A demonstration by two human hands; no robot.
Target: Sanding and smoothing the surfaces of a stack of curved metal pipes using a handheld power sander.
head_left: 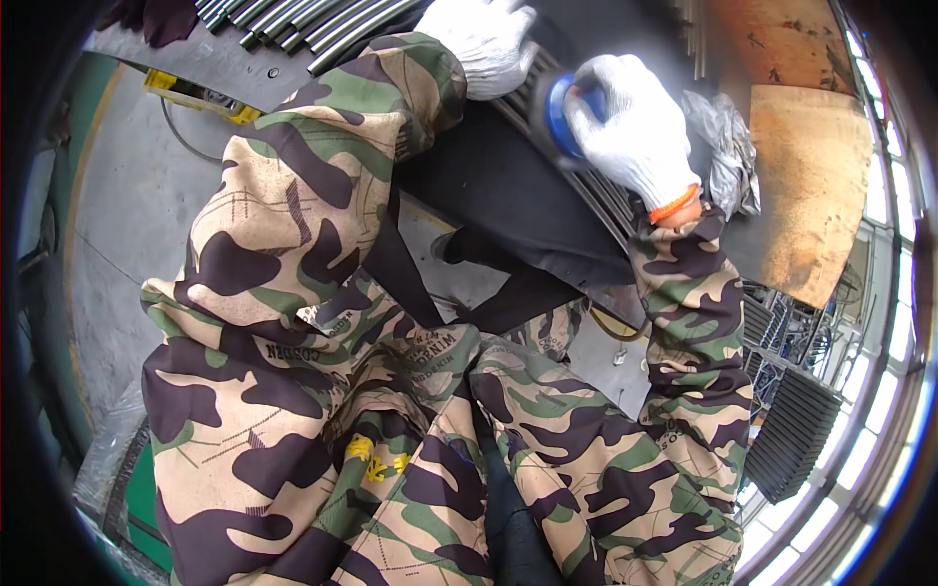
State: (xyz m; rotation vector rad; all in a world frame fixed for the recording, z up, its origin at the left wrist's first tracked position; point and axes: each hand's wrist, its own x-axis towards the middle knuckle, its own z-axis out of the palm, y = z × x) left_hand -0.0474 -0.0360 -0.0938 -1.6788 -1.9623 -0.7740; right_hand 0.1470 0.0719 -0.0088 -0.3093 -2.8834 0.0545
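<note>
My right hand, in a white knitted glove with an orange cuff, is curled round a blue round tool. The tool is blurred and its underside is hidden; it sits against a row of thin metal tubes lying slantwise along the bench's near side. My left hand, also gloved in white, is at the far left end of that row. Its fingers are bent over the tubes, partly out of sight at the picture's upper edge.
Several shiny metal tubes lie side by side at the upper left of the bench. Crumpled grey plastic rests right of my right hand, beside a brown board. A yellow-ended fixture hangs below the bench's left edge. Dark cloth covers the near side.
</note>
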